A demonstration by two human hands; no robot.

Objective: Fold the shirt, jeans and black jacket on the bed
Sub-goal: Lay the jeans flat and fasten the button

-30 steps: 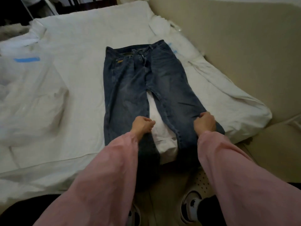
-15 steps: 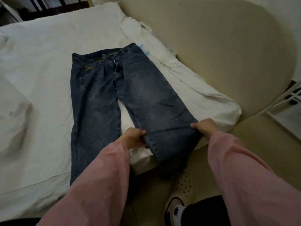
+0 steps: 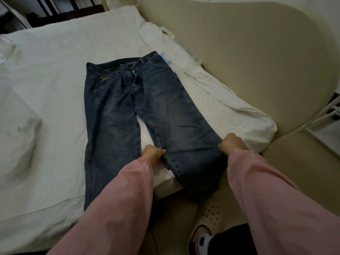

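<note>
So far, we judge the task barely begun: the jeans [image 3: 147, 115] lie unfolded and face up in the middle of the bed [image 3: 55, 70], with the waistband toward 12 o'clock and the legs running down toward 6 o'clock, where the hems hang over the near edge of the mattress. Our left hand [image 3: 153, 153] pinches the inner seam of the leg at 5 o'clock, and our right hand [image 3: 232, 144] has its fingers curled round the outer edge of that same leg, so both hands grasp denim. We read this as getting ready for the first fold, laying one leg over the other; no fold has been made yet. We count one pair of jeans with two legs spread apart, two hands in pink sleeves, and one bed. No shirt and no black jacket can be picked out; a rumpled white mass [image 3: 16, 129] at 9 o'clock may be bedding or a garment, and we cannot tell which. All three foldings are left to do.
</note>
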